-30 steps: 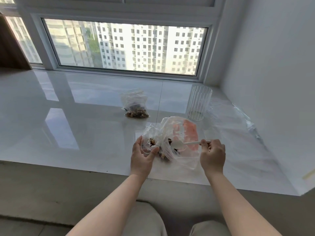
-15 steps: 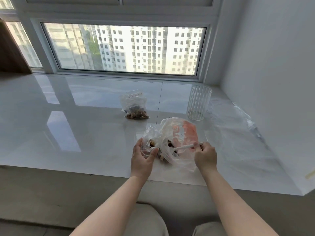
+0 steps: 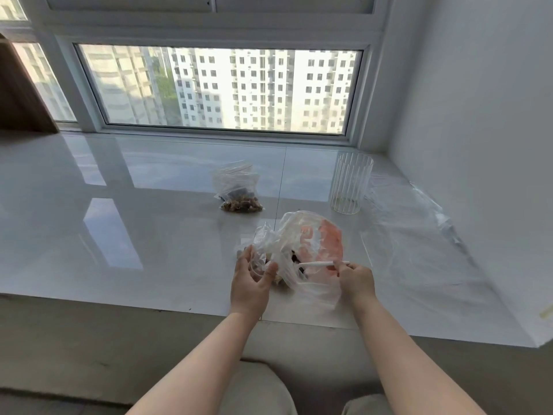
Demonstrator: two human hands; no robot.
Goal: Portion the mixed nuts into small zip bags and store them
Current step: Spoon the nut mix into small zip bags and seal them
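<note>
- Left hand [image 3: 250, 281] is seen near the front edge of the desk [image 3: 125, 223], fingers and thumb curled round the crumpled mouth of a small clear bag [image 3: 263, 250].
- Right hand [image 3: 356, 280] is closed in a pinch on a white spoon handle [image 3: 323, 264]; the handle is pointed left into the large nut bag [image 3: 311, 244].
- Large nut bag is noted between the two hands, clear with an orange-red printed patch, lying on the desk; dark nuts [image 3: 294, 259] are visible inside at the spoon's tip.
- The spoon's bowl is hidden by plastic; whether it is loaded cannot be told.
- Farther back, left of centre, a filled zip bag [image 3: 238, 187] is set on the desk, nuts settled at its bottom, well apart from the hands.
- A ribbed clear glass [image 3: 350, 182] is stood upright to the right of it.
- A clear plastic sheet [image 3: 419, 235] is spread flat along the desk's right side, by the wall.
</note>
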